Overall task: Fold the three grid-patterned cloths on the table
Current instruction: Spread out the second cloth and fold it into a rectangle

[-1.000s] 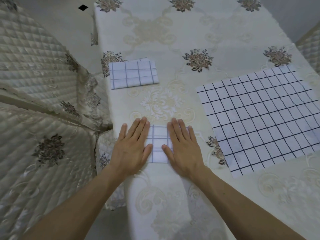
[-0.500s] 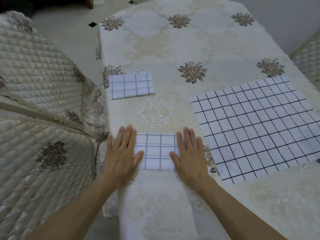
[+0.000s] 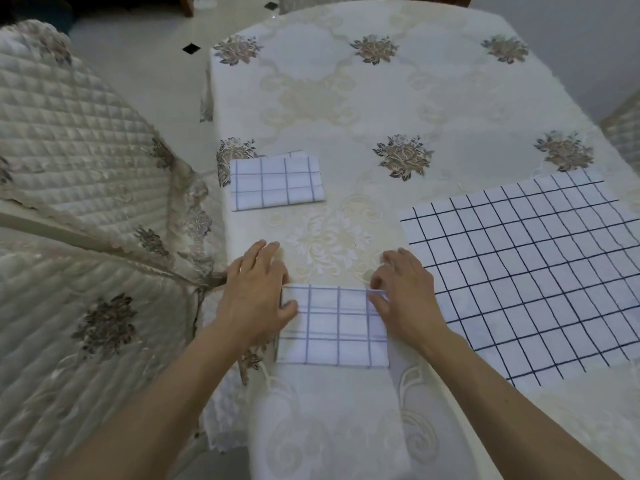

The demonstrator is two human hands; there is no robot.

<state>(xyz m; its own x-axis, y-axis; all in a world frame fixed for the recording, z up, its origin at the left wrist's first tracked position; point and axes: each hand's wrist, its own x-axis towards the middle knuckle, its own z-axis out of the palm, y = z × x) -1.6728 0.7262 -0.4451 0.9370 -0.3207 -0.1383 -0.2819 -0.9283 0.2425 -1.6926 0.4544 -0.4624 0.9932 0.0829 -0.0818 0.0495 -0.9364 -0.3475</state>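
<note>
Bench covered by cream damask tablecloth, pale scroll pattern woven in. Brown-grey flower motifs scattered across it in rows; white floral medallion near front centre. Cloth hangs over left edge, lace trim at hem.

Left of bench: two chairs in quilted cream covers, far one diamond-stitched, near one bearing dark embroidered flower. Third quilted chair at right edge, partly cut off.

Pale glossy floor beyond, small black diamond inlay. Plain grey wall upper right.
</note>
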